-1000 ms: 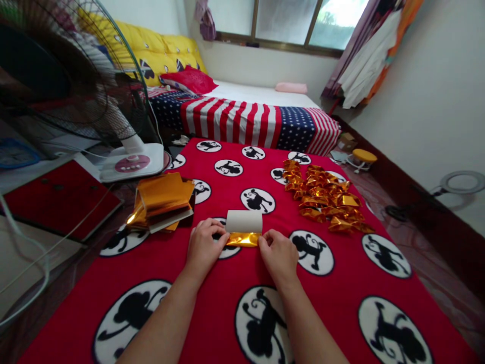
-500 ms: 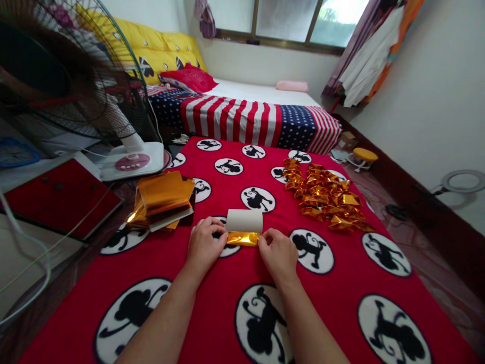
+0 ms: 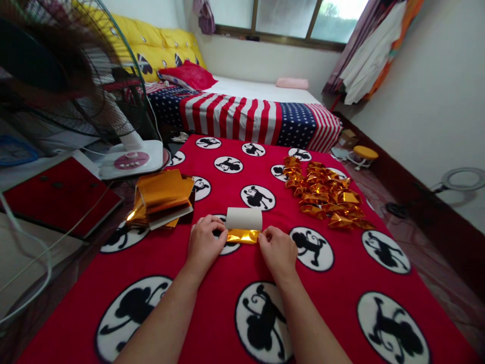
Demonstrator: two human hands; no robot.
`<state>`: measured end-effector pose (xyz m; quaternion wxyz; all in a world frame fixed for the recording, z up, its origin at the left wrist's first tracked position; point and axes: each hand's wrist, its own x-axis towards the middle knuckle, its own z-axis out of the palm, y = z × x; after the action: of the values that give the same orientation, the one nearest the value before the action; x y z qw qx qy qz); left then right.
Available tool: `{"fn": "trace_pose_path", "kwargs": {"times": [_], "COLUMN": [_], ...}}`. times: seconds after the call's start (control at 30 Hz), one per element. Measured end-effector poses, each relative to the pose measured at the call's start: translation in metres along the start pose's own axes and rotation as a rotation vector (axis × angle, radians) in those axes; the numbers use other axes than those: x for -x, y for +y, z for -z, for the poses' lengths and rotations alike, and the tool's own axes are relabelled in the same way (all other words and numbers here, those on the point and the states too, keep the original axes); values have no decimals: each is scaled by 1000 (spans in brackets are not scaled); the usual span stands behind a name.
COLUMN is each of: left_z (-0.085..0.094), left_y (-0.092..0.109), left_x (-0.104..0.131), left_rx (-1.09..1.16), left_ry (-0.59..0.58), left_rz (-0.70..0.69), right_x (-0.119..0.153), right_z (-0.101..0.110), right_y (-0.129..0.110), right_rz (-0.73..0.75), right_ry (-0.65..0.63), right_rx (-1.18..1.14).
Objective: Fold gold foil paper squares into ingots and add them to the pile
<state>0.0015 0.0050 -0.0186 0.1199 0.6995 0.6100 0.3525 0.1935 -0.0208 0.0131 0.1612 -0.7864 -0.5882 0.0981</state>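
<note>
Fingertips hide the ends of the foil (image 3: 243,235). It lies between the hands: left hand (image 3: 203,244) pinches at 9 o'clock, right hand (image 3: 278,252) at 3.

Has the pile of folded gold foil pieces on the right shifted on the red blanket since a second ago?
No. The pile of folded gold foil pieces sits by the same monkey circles on the red blanket.

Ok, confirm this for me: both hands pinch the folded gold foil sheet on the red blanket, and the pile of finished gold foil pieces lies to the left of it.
One detail is wrong. In the head view the pile of finished gold foil pieces lies to the right of the folded gold foil sheet, not the left. The stack of flat gold foil sheets is on the left. Both the left hand and right hand do pinch it on the red blanket.
</note>
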Motion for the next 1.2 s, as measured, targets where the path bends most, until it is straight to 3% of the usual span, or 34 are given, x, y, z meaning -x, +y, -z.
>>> {"fn": "trace_pose_path", "kwargs": {"times": [0.33, 0.83, 1.2], "left_z": [1, 4, 3], "left_y": [2, 11, 6], "left_x": [0, 3, 3], "left_rx": [-19, -120, -62], "left_ry": [-2, -23, -38], "left_rz": [14, 50, 32], "right_x": [-2, 0, 1], "right_z": [3, -3, -3], "right_y": [-5, -3, -3], "right_rz": [-52, -18, -8], "right_ry": [-45, 3, 8], "right_rx": [49, 36, 34]}}
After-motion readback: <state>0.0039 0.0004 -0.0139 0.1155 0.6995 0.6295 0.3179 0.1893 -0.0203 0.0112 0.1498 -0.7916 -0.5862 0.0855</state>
